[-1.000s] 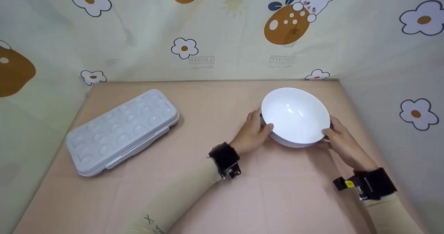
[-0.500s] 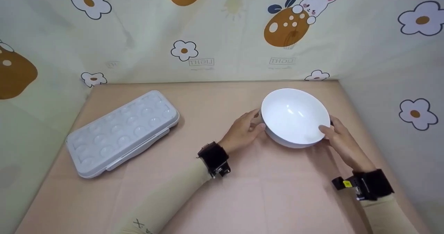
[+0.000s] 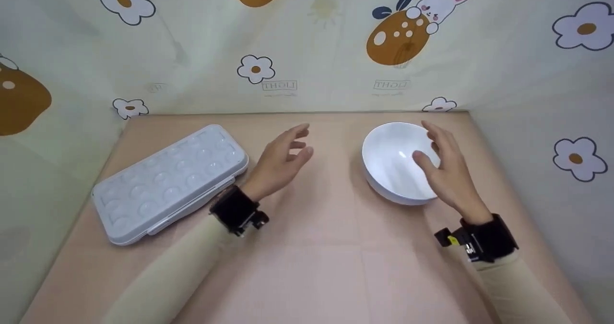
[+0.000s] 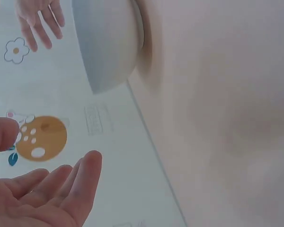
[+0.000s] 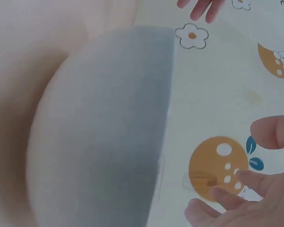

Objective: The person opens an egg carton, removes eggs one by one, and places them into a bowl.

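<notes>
A white bowl [image 3: 394, 165] stands upright on the pink table [image 3: 307, 247] at the right; its outside shows in the left wrist view [image 4: 109, 42] and fills the right wrist view [image 5: 99, 142]. My right hand [image 3: 443, 168] hovers over the bowl's near right rim with fingers spread, holding nothing. My left hand [image 3: 283, 161] is lifted between the bowl and a closed pale grey egg box [image 3: 168, 182], fingers relaxed and empty. In the left wrist view my left hand [image 4: 47, 189] shows straight fingers; in the right wrist view my right hand [image 5: 255, 189] shows loose ones.
The egg box lies slantwise at the table's left. Cloth walls [image 3: 307, 50] printed with flowers and a rabbit close off the back and both sides. Bare tabletop lies between the box and the bowl and along the near edge.
Both hands have let go of the bowl, which now rests on the table. The left hand moved left and up towards the egg box; the right hand rose above the rim.
</notes>
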Available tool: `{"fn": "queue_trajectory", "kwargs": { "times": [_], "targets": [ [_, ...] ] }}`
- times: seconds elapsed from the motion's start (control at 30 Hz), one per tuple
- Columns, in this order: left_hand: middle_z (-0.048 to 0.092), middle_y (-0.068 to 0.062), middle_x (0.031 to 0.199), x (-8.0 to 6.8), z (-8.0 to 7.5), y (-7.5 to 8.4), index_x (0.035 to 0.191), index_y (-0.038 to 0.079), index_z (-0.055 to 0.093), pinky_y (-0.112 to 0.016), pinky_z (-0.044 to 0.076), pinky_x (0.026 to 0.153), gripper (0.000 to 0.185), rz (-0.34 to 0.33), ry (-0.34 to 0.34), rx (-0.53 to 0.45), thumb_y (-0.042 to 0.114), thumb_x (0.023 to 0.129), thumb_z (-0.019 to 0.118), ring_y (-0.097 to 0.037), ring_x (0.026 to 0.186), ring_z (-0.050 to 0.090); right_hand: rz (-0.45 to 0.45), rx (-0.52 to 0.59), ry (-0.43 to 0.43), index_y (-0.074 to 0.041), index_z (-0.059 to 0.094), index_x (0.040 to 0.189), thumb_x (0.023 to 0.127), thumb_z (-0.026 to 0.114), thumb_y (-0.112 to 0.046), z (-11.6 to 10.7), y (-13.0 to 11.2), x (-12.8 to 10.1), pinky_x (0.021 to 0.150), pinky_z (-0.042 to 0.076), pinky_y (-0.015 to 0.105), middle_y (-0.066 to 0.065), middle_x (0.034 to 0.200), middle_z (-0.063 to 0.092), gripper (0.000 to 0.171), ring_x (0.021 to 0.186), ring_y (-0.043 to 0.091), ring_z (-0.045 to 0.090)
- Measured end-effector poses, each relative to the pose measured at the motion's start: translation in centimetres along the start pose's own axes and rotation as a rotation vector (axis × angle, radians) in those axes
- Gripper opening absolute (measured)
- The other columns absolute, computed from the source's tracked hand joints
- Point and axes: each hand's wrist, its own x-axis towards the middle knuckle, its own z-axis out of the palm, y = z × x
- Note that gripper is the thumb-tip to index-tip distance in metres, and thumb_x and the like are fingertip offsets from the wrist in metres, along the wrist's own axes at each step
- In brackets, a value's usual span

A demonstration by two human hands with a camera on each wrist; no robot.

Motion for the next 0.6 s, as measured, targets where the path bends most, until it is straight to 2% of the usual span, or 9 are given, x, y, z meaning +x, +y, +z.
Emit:
{"fn": "queue_trajectory", "kwargs": {
  "times": [0.1, 0.17, 0.37, 0.5, 0.6],
  "targets": [
    [0.051, -0.012, 0.159, -1.0, -3.3, -0.7, 0.163, 0.011, 0.04, -0.039, 0.054, 0.109, 0.058, 0.001, 0.083, 0.044, 0.027, 0.11, 0.058, -0.029, 0.138, 0.058, -0.077, 0.027, -0.032, -0.006, 0.041, 0.162, 0.103, 0.063, -0.004, 1.8, -1.8, 1.1, 0.127, 0.03, 0.05, 0.016, 0.162, 0.04, 0.062, 0.151, 0.033, 0.037],
    [0.051, -0.013, 0.159, -1.9, -5.4, -1.3, 0.163, 0.01, 0.04, -0.042, 0.053, 0.109, 0.058, 0.005, 0.144, 0.079, 0.026, 0.11, 0.058, -0.029, 0.137, 0.058, -0.098, 0.052, -0.07, -0.007, 0.04, 0.162, 0.103, 0.064, -0.005, 2.9, -2.8, 1.8, 0.127, 0.03, 0.049, 0.013, 0.163, 0.039, 0.063, 0.151, 0.03, 0.037],
    [0.053, -0.019, 0.156, -5.3, -11.8, -3.7, 0.158, 0.001, 0.044, -0.05, 0.051, 0.11, 0.054, -0.006, 0.327, 0.137, 0.016, 0.109, 0.059, -0.036, 0.135, 0.059, -0.058, 0.151, -0.212, -0.011, 0.034, 0.165, 0.106, 0.064, -0.019, 6.8, -5.4, 3.6, 0.126, 0.034, 0.045, 0.01, 0.165, 0.034, 0.066, 0.153, 0.028, 0.035],
    [0.053, -0.02, 0.155, -7.7, -15.2, -5.3, 0.157, 0.0, 0.045, -0.05, 0.05, 0.111, 0.054, -0.086, 0.411, 0.21, 0.016, 0.108, 0.06, -0.038, 0.134, 0.059, -0.017, 0.213, -0.297, -0.015, 0.033, 0.166, 0.105, 0.065, -0.024, 9.7, -6.5, 4.4, 0.122, 0.04, 0.043, 0.008, 0.167, 0.033, 0.069, 0.152, 0.029, 0.039],
    [0.051, -0.021, 0.158, -9.4, -17.1, -6.4, 0.159, 0.003, 0.043, -0.053, 0.049, 0.112, 0.056, -0.183, 0.451, 0.259, 0.021, 0.109, 0.058, -0.039, 0.135, 0.057, 0.007, 0.242, -0.349, -0.014, 0.034, 0.166, 0.104, 0.065, -0.022, 11.9, -6.9, 4.9, 0.119, 0.044, 0.043, 0.007, 0.167, 0.034, 0.069, 0.15, 0.03, 0.043]
  ]
}}
